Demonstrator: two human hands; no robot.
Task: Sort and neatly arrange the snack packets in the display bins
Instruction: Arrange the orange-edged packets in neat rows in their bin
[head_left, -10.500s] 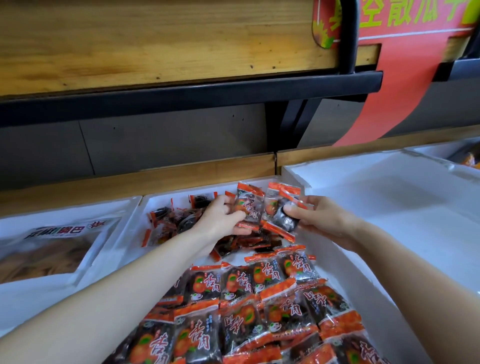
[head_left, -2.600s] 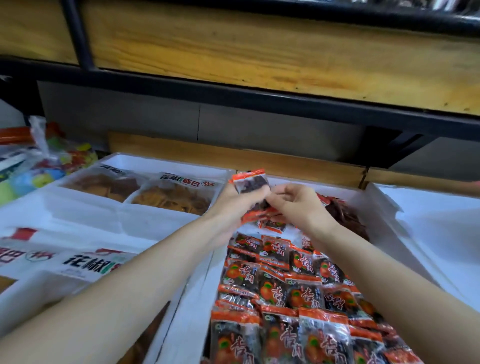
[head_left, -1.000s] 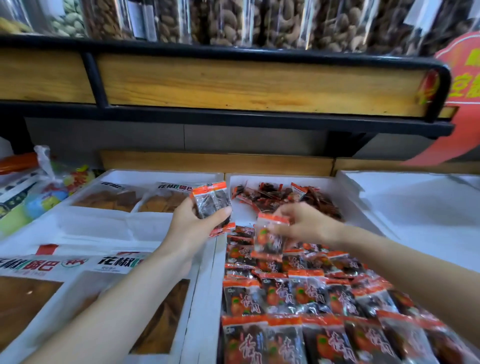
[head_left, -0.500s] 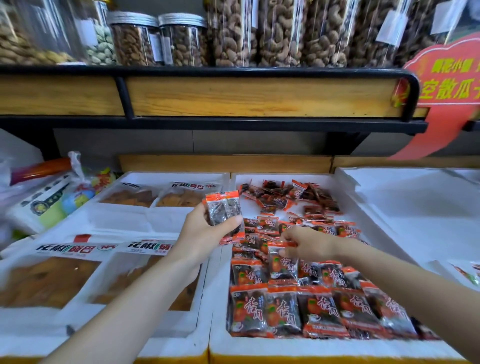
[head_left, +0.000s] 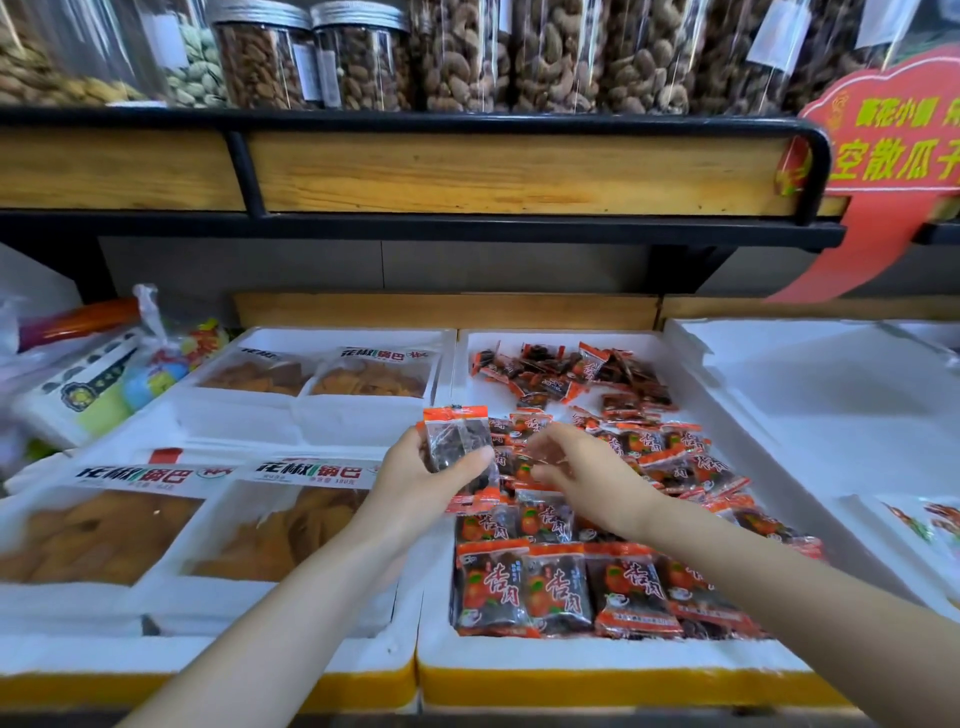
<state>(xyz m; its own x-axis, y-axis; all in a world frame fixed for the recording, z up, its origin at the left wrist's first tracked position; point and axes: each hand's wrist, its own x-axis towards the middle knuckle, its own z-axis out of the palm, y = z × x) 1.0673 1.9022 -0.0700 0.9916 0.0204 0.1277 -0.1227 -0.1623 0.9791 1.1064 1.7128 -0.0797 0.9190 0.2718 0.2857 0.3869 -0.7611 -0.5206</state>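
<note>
Head view: my left hand (head_left: 415, 486) has its fingers clamped on a stack of apricot snack packets (head_left: 457, 441) over the foam bin (head_left: 571, 660). My right hand (head_left: 592, 478) hovers beside, fingers apart, empty. A careless tug could spill the stack across the neat rows (head_left: 550, 587)

Two hands (head_left: 415, 486), four crisp packs (head_left: 306, 525).

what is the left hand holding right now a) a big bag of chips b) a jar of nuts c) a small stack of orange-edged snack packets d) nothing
c: the left hand grips a small stack of orange-edged packets, raised by the left wall of the white bin.
</note>
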